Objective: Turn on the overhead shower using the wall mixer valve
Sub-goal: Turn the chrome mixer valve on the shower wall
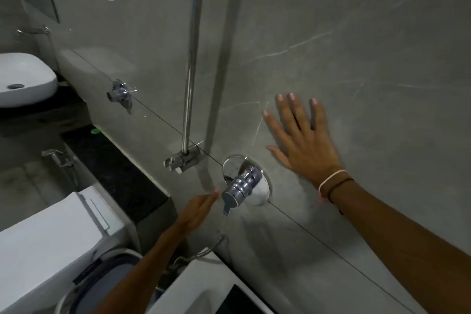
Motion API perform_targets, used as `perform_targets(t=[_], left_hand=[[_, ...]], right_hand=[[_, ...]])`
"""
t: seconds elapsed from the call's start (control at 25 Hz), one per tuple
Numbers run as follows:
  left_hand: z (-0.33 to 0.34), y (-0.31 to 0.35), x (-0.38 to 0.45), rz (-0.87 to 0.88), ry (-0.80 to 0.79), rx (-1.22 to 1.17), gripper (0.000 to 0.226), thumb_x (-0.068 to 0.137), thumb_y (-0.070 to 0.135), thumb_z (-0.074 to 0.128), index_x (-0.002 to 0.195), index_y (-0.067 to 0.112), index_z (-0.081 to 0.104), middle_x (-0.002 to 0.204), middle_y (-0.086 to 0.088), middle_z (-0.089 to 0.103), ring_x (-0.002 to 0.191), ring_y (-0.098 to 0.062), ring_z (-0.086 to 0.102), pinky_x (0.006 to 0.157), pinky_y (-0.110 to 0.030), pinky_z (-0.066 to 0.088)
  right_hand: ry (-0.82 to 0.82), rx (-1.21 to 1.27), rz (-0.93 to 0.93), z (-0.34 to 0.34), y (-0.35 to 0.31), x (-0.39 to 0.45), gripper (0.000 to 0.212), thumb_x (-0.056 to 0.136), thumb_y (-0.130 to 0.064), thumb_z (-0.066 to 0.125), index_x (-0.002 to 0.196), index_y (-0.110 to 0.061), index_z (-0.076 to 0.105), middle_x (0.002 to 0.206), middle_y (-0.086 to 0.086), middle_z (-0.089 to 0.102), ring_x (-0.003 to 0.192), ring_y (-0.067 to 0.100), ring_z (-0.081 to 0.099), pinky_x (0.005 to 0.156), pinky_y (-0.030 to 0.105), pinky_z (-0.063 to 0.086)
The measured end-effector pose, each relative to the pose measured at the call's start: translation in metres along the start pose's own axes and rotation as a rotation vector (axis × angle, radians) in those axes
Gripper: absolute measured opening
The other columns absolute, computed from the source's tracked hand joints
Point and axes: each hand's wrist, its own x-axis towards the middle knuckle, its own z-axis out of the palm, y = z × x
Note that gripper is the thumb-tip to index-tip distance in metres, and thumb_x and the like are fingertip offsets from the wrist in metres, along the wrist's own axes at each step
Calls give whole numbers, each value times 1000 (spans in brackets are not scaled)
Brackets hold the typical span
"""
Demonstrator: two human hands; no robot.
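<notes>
The chrome wall mixer valve (246,182) sits on a round plate on the grey tiled wall, its lever pointing down toward me. Water runs in a thin stream from below it. My left hand (197,209) is flat, fingers together, its tips just left of the lever and not gripping it. My right hand (299,139) is spread flat against the wall up and right of the valve, with bands on the wrist. A chrome shower riser pipe (191,58) climbs the wall from a bracket left of the valve; the overhead shower head is out of view.
A second chrome valve (119,93) is on the wall further left. A white basin (25,79) stands at far left, a white washing machine (51,237) below left, a black stone ledge (114,171) along the wall, and a hand sprayer (60,158) near the floor.
</notes>
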Motion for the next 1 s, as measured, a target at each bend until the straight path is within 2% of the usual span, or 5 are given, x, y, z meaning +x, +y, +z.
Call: perform_targets(t=[0.2, 0.36, 0.52, 0.72, 1.0], left_hand=[[22, -11, 35, -191, -48, -356, 59, 98, 59, 41, 109, 7, 67, 120, -17, 66, 114, -31, 62, 110, -49, 46], [33, -14, 50, -296, 1, -235, 61, 104, 45, 33, 113, -4, 67, 106, -18, 72, 86, -20, 70, 68, -20, 55], [29, -20, 50, -248, -3, -192, 56, 101, 50, 35, 84, 10, 70, 69, 1, 73, 61, -4, 69, 54, -12, 50], [23, -23, 57, -159, -9, -23, 72, 75, 84, 34, 38, 24, 50, 37, 7, 43, 36, -2, 41, 45, -17, 38], [22, -11, 51, -130, 41, 74, 69, 74, 86, 31, 45, 24, 45, 35, 8, 45, 33, 0, 41, 46, -17, 36]], right_hand=[[74, -55, 0, 8, -6, 4, 85, 105, -66, 33, 170, -15, 10, 173, 26, 10, 159, 45, 12, 123, 68, -6], [63, -75, -3, 11, -3, 3, 85, 105, -67, 30, 170, -15, 9, 174, 25, 10, 159, 45, 12, 123, 68, -11], [49, -89, 2, 11, -4, 3, 85, 105, -68, 28, 170, -16, 8, 174, 24, 10, 159, 44, 12, 123, 68, -10], [50, -102, 0, 7, -4, 4, 86, 104, -69, 28, 170, -18, 11, 174, 23, 13, 159, 43, 16, 122, 67, 3], [51, -104, -4, 7, -4, 4, 86, 103, -70, 26, 170, -18, 9, 174, 23, 12, 159, 43, 15, 122, 66, 2]])
